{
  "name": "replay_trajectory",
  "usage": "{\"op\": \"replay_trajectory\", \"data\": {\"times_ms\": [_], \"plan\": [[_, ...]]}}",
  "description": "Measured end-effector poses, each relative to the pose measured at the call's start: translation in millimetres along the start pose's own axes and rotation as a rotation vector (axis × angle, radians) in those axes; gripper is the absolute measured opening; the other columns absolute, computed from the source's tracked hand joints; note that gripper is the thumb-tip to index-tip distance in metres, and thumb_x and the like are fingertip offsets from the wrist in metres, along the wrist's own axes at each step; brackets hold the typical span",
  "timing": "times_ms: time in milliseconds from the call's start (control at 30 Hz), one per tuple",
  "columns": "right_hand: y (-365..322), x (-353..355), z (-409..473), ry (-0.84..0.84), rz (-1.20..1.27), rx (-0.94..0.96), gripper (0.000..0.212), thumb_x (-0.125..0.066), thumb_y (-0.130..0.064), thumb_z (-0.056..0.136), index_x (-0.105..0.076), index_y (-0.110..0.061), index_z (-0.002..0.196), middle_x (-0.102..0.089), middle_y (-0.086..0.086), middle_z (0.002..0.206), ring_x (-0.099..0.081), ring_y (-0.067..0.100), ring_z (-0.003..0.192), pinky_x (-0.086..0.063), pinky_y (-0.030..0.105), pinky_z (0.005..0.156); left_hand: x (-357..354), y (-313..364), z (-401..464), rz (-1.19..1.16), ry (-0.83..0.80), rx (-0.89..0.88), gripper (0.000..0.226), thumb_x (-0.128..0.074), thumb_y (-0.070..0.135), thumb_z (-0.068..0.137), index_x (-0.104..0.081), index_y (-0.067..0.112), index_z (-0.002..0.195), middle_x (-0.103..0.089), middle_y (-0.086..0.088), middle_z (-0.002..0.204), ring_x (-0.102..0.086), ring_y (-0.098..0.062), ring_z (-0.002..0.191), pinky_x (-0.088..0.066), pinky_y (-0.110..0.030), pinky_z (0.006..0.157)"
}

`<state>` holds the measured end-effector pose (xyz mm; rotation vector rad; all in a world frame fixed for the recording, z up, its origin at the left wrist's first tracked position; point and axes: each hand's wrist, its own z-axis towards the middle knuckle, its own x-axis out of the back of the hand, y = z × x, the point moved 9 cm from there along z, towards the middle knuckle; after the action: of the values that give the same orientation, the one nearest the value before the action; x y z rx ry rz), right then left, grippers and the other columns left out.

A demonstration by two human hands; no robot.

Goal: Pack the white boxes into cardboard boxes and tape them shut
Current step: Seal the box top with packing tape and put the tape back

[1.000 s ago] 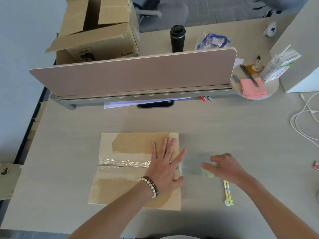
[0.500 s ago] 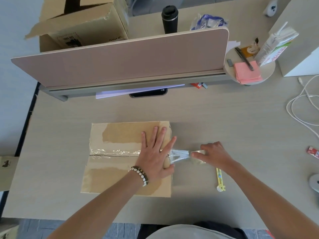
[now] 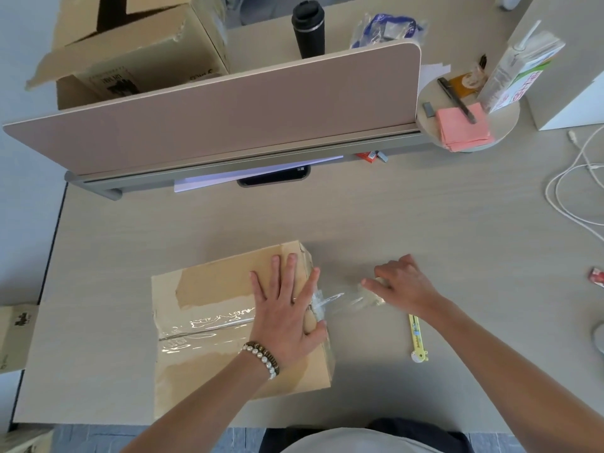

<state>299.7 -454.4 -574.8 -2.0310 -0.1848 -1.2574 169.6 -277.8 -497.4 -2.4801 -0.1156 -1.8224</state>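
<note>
Both forearms are seen bare, with no sleeves reaching them. On the wrist of the left hand [image 3: 282, 317] two beaded bracelets [image 3: 263, 358] are worn side by side: one strung with round, pearl-white beads, the other with small dark and brownish beads. The right hand [image 3: 403, 284] is left unadorned. A pale grey garment [image 3: 356, 442] is glimpsed over the torso, with dark fabric beside it.

Left hand [image 3: 284, 308] is flat, palm down, fingers spread and pointing away, beaded bracelet on the wrist. Right hand [image 3: 402, 286] sits off to its right, knuckles up, fingers curled and pinching, forearm angling back toward the near right.
</note>
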Motion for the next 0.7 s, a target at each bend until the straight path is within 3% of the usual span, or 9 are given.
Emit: {"op": "replay_trajectory", "data": {"times_ms": [100, 167, 367, 500, 567, 700], "plan": [[-5, -7, 1, 0.047, -0.047, 0.043, 0.074, -0.027, -0.075, 0.088, -0.060, -0.012, 0.066, -0.028, -0.016, 0.052, -0.063, 0.022, 0.070, -0.029, 0.034, 0.087, -2, 0, 1, 0.012, 0.000, 0.002, 0.095, -0.048, 0.068, 0.079, -0.017, 0.028, 0.159, 0.005, -0.014, 0.167, 0.008, -0.042, 0.152, -0.008, -0.075, 0.112], [-3, -10, -1, 0.088, -0.035, 0.042, 0.069, -0.031, -0.072, 0.089, -0.061, -0.013, 0.068, -0.033, -0.017, 0.056, -0.064, 0.022, 0.072, -0.029, 0.035, 0.085, -2, 0, 1, 0.009, 0.001, 0.001, 0.096, -0.049, 0.067, 0.079, -0.017, 0.027, 0.160, 0.004, -0.015, 0.167, 0.007, -0.042, 0.152, -0.008, -0.075, 0.112], [3, -12, -3, 0.014, 0.024, -0.033, 0.091, -0.007, -0.090, 0.080, -0.062, -0.017, 0.078, -0.054, -0.008, 0.078, -0.058, 0.021, 0.094, -0.036, 0.036, 0.092, -1, 2, 0, -0.003, 0.002, -0.012, 0.096, -0.050, 0.064, 0.078, -0.017, 0.024, 0.160, 0.002, -0.016, 0.167, 0.006, -0.043, 0.152, -0.010, -0.075, 0.111], [14, -10, -10, -0.057, 0.112, -0.252, 0.067, -0.038, -0.090, 0.070, -0.057, -0.027, 0.085, -0.049, -0.009, 0.101, -0.046, 0.018, 0.112, -0.036, 0.034, 0.101, -2, 2, 0, 0.014, -0.007, -0.024, 0.095, -0.049, 0.066, 0.079, -0.022, 0.023, 0.159, -0.002, -0.018, 0.166, 0.003, -0.045, 0.151, -0.008, -0.076, 0.111], [21, -10, -19, -0.076, 0.191, -0.408, 0.056, -0.057, -0.082, 0.070, -0.052, -0.028, 0.087, -0.047, -0.008, 0.112, -0.047, 0.016, 0.112, -0.041, 0.034, 0.097, -3, 3, 0, 0.024, -0.011, -0.033, 0.095, -0.050, 0.067, 0.078, -0.025, 0.021, 0.158, -0.004, -0.020, 0.166, 0.002, -0.046, 0.151, -0.008, -0.077, 0.110], [24, -21, -29, -0.106, 0.336, -0.527, 0.051, -0.064, -0.070, 0.079, -0.052, -0.023, 0.095, -0.042, -0.005, 0.116, -0.053, 0.017, 0.101, -0.044, 0.033, 0.083, -6, 0, 3, 0.015, -0.015, -0.045, 0.095, -0.051, 0.069, 0.076, -0.031, 0.022, 0.156, -0.005, -0.021, 0.165, 0.001, -0.048, 0.150, -0.008, -0.078, 0.109]]}}
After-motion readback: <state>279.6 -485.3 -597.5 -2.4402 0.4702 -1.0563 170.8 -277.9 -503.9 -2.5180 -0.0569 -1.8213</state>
